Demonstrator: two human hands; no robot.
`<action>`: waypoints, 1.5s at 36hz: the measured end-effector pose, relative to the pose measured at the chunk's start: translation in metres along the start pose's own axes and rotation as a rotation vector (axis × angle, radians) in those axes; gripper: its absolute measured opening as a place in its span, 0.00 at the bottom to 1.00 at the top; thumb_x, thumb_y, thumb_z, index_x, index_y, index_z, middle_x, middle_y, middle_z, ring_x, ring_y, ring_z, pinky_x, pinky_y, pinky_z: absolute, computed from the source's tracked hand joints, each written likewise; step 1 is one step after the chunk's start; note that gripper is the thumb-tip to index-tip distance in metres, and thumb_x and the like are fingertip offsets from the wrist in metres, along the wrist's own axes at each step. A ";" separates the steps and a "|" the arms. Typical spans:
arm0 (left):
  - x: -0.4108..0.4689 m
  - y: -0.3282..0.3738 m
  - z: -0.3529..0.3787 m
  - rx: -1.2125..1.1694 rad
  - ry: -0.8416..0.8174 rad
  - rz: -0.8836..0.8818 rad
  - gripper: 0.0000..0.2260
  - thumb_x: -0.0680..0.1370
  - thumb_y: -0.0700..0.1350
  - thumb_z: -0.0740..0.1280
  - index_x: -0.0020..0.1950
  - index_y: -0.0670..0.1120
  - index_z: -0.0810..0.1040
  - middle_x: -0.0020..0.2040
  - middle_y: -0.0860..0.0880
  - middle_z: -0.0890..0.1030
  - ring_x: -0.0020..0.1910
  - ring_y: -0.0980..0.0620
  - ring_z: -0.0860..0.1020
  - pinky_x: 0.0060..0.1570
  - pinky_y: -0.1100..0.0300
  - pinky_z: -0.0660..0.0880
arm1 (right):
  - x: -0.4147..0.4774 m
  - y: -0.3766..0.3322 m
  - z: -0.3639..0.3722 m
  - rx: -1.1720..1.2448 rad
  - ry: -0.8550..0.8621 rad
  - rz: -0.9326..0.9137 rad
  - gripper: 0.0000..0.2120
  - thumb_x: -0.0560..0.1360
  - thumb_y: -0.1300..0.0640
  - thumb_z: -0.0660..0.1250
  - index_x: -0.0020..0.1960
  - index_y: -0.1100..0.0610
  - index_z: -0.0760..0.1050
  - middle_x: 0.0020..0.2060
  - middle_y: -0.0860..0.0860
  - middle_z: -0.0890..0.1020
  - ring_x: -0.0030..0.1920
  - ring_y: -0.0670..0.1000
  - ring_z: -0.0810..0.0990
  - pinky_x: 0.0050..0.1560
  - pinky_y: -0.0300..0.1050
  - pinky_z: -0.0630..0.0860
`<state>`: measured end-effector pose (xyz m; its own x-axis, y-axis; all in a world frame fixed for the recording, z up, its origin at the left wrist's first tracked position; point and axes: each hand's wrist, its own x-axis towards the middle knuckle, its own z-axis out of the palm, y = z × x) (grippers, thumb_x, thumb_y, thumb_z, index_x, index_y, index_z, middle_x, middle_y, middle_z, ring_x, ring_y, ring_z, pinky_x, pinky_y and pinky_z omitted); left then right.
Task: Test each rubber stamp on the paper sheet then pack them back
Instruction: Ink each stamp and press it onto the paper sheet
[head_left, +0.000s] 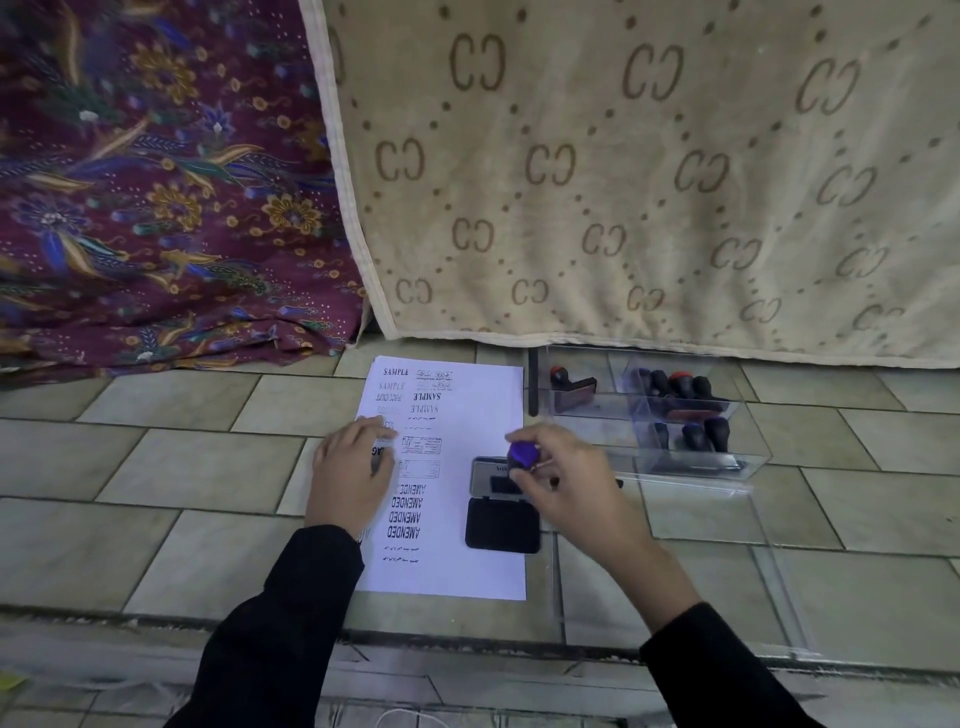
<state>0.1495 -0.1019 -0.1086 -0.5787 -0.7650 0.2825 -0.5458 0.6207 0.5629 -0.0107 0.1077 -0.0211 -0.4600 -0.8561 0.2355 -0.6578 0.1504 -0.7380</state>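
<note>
- One rubber stamp (522, 453) with a purple knob is in use. The right hand (571, 483) curls its fingertips (537, 435) round the knob and pinches it from above, and the rubber face is hidden beneath them.
- Directly under those fingers lies the open ink pad case (496, 512), resting on the sheet's right edge. Whether the face touches the pad cannot be told. This looks like the inking step, ahead of a test print.
- Left of the fingers spreads the paper sheet (483, 415), already carrying many prints, SAMPLE and AMENDED among them. Bare white paper remains just beyond the fingertips.
- The left hand (353, 467) lies flat on the sheet's left edge with straight fingers. It grips nothing and pins the paper down.
- The next move calls for lifting the stamp clear of the pad, carrying it to a bare patch and pressing it down squarely, with the sheet held flat.
- Beyond the fingers and to their right stands a clear plastic box (748, 460), where several dark-handled stamps (675, 387) sit in compartments. The held stamp likely goes back there afterwards.
- All of this rests on a tiled floor (208, 467), with a beige blanket (623, 208) and a floral cloth (156, 182) hanging behind.
</note>
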 end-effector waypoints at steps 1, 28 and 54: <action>0.000 0.000 0.000 0.003 -0.001 -0.002 0.11 0.75 0.41 0.65 0.54 0.54 0.78 0.62 0.56 0.76 0.63 0.52 0.71 0.67 0.51 0.60 | -0.003 0.001 0.003 -0.026 -0.008 -0.022 0.14 0.73 0.62 0.70 0.57 0.54 0.76 0.49 0.47 0.78 0.41 0.39 0.78 0.47 0.31 0.76; -0.001 0.005 -0.002 0.001 0.005 -0.018 0.11 0.75 0.40 0.65 0.54 0.52 0.78 0.62 0.55 0.76 0.61 0.51 0.72 0.66 0.54 0.58 | -0.029 -0.001 0.026 -0.174 -0.078 -0.032 0.11 0.74 0.59 0.69 0.56 0.55 0.77 0.50 0.47 0.78 0.44 0.45 0.80 0.47 0.24 0.66; 0.000 0.001 0.002 0.064 0.009 -0.016 0.14 0.76 0.42 0.64 0.60 0.53 0.77 0.63 0.56 0.75 0.64 0.54 0.70 0.69 0.54 0.57 | 0.112 0.019 0.025 -0.025 0.207 0.109 0.09 0.73 0.61 0.69 0.53 0.56 0.75 0.46 0.52 0.79 0.43 0.52 0.79 0.49 0.39 0.76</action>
<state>0.1479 -0.1016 -0.1095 -0.5644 -0.7763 0.2808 -0.5929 0.6178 0.5165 -0.0597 0.0022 -0.0251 -0.6399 -0.7151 0.2814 -0.6106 0.2508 -0.7512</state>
